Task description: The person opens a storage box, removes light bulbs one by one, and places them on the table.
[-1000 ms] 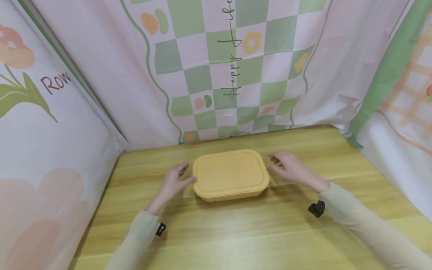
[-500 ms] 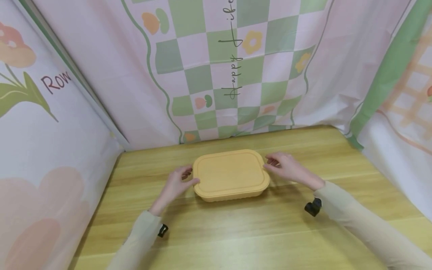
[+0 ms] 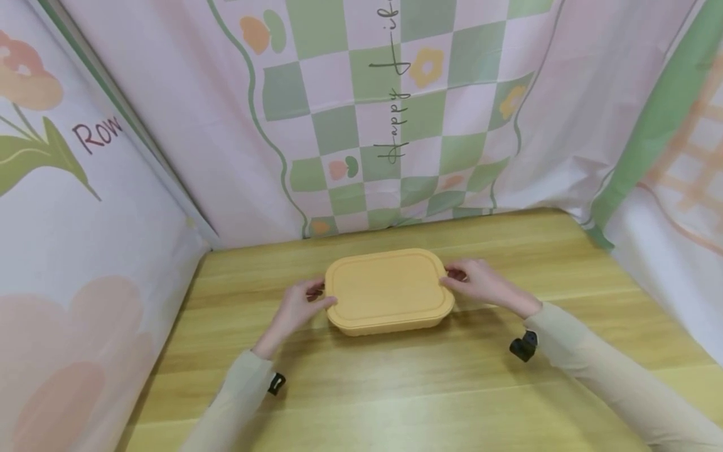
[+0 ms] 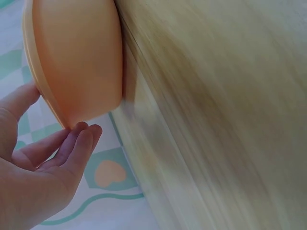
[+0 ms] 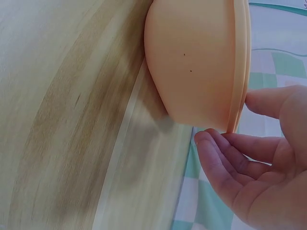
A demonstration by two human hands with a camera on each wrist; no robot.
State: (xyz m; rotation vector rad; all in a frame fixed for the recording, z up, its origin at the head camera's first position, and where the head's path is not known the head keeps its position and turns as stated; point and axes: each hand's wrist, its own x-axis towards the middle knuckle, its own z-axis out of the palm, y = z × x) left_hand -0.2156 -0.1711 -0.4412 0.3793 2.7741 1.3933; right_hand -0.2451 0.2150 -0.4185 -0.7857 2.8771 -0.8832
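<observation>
- At the far left, a white side cloth (image 3: pixel 169 251) bears a pink flower with green leaves, big pale pink shapes lower down and the word "Row".
- Next to it, at the lower left, a pale left sleeve (image 3: pixel 234 392) reaches in over the wood-grained table (image 3: pixel 367 389), with a small black left wrist device (image 3: pixel 276 383) at the cuff.
- Beyond that cuff, the left hand (image 3: pixel 296 307) pinches the left end of the lid (image 3: pixel 390 285): thumb on the upper side of the edge, the other fingers bent, their tips at the rim near the far corner.
- In the middle, the yellow box (image 3: pixel 390 328) rests upright on the table, its long side across the view; the lid, of the same colour, sits on top with a raised line running round it.
- Behind the box hangs a back cloth (image 3: pixel 395 125) with green and white checks, small flowers and sideways lettering.
- To the right, the right hand (image 3: pixel 480 281) pinches the lid's other end, thumb above the edge and bent fingers below it; small dark specks (image 5: pixel 187 63) mark the box wall there.
- Nearer the right edge come the right sleeve (image 3: pixel 599 370) and its black right wrist device (image 3: pixel 524 346).
- Farthest right, a green band (image 3: pixel 649 119) borders an orange-checked cloth (image 3: pixel 695 163).
</observation>
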